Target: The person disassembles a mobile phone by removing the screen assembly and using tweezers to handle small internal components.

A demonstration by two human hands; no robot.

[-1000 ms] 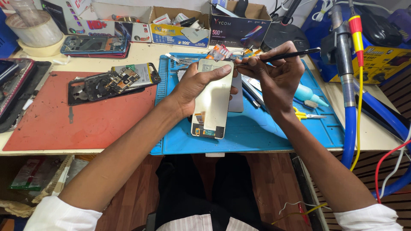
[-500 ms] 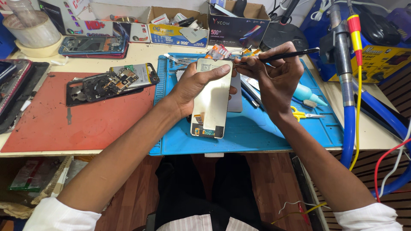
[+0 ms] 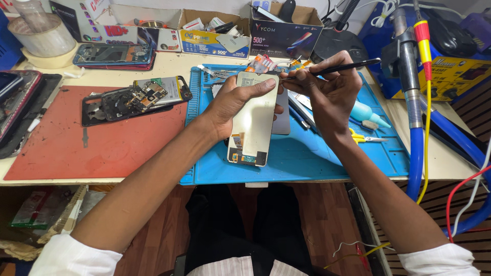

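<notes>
Over the blue mat (image 3: 307, 158) at the worktop's (image 3: 169, 64) front edge, head view: the left hand (image 3: 232, 102) holds a detached phone display panel (image 3: 254, 120), back side up, tilted above the mat and not lying on it. Its fingers wrap the panel's upper left edge, the thumb laid across the top. The right hand (image 3: 327, 87) pinches a thin black pointed tool (image 3: 340, 66), fingers closed around the shaft, tip set at the panel's upper right corner.

Progress, as judged: the panel is already separated from its phone. The opened phone body (image 3: 135, 97), with circuit board and battery exposed, lies apart on the red mat (image 3: 76, 148) toward the worktop's left side. Work at the panel's top corner appears under way; refitting looks not yet begun.

Appearance of the panel: a long, pale cream rectangle with rounded top corners. Its lower end carries a dark band with a small orange and teal flex connector. No crack shows on this side; the glass face is hidden.

Surroundings: yellow-handled scissors (image 3: 365, 137) and a light blue squeeze bottle (image 3: 365, 112) lie on the blue mat's right part. Cardboard boxes (image 3: 215, 36) of small parts stand along the worktop's far edge.
</notes>
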